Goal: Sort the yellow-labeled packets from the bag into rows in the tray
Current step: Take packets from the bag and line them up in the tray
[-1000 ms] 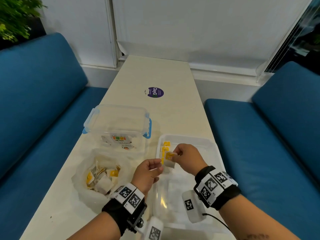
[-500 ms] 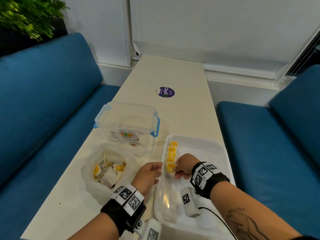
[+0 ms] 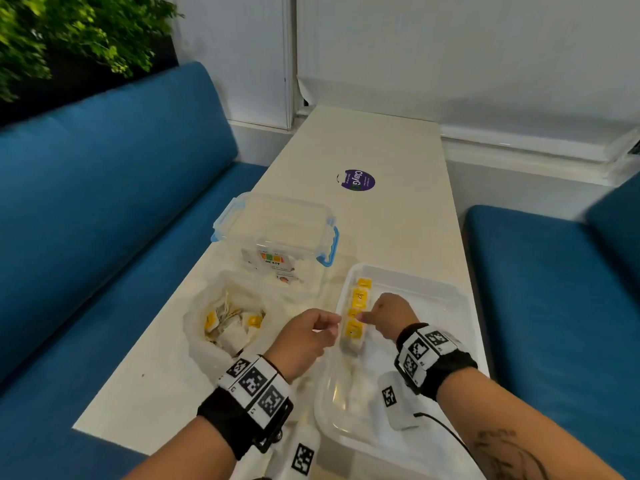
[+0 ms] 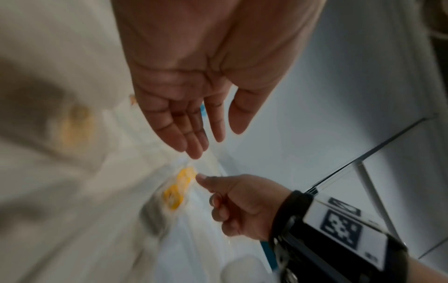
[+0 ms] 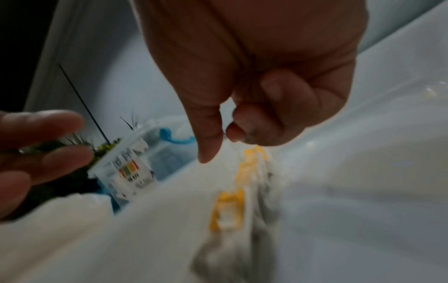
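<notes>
Blue benches flank the tabletop [image 3: 388,140]. Beside the bag [image 3: 228,317], the tray [image 3: 446,299] holds a packets [image 3: 356,317] row. Right hand [image 3: 389,315] fingers curl, thumb beside the row, contact unclear; left hand [image 3: 304,337] hangs loosely open, empty. Wrist views blur.

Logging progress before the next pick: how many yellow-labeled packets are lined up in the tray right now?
4, in one row along the tray's left wall: farthest, second, third beside the right hand's fingertips, nearest. The hand might hide another.
</notes>
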{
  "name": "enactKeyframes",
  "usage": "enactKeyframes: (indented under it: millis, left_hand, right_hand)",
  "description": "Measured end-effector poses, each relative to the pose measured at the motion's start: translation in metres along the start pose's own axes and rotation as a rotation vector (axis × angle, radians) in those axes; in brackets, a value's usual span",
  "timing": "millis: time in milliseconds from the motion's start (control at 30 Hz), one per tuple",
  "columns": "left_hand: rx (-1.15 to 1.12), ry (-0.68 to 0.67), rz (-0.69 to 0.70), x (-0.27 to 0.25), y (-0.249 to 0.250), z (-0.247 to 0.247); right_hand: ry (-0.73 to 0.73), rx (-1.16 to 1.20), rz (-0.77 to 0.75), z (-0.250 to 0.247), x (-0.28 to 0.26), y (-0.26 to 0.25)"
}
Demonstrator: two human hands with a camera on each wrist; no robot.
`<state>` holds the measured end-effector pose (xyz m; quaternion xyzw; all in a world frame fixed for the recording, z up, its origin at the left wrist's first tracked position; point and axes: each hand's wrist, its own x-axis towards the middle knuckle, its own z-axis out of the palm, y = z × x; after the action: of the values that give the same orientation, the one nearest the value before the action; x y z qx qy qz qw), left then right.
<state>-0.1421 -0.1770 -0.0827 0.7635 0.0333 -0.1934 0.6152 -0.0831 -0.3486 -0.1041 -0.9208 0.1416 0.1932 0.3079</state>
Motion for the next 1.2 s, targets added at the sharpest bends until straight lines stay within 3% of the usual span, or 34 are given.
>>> enactKeyframes:
  millis: [167,300,367,467,600,733,900,1033,1200]
  left_hand:
    - [0.157,0.205,0.185,-0.006,0.026,-0.061]
    - [0.580,0.396,0.157,-0.004,0.019,-0.124]
    - [0.795,0.378,0.078,-0.001,0.008,-0.144]
    - [0.957,0.239,-0.053,0.008,-0.016,-0.162]
    - [0.885,0.083,-0.047,0.012,-0.038,-0.181]
    - [0.781,0.119,0.048,0.007,-0.049,-0.199]
    - [0.708,0.106,0.157,-0.001,-0.063,-0.195]
    - [0.709,0.107,0.165,-0.002,-0.067,-0.195]
    - [0.708,0.129,0.165,0.001,-0.069,-0.199]
  right_hand:
    - [0.018,0.082,-0.206,-0.011,-0.030,-0.046]
    - [-0.072,0.062,-0.395,0.014,-0.055,-0.103]
    - [-0.119,0.000,-0.479,0.036,-0.063,-0.131]
    - [-0.155,-0.101,-0.495,0.075,-0.065,-0.165]
    - [-0.187,-0.199,-0.436,0.117,-0.058,-0.189]
    - [-0.185,-0.347,-0.443,0.143,-0.053,-0.181]
    - [-0.070,-0.457,-0.314,0.158,-0.048,-0.189]
    - [-0.118,-0.634,-0.335,0.162,-0.049,-0.191]
    - [-0.140,-0.655,-0.386,0.153,-0.043,-0.191]
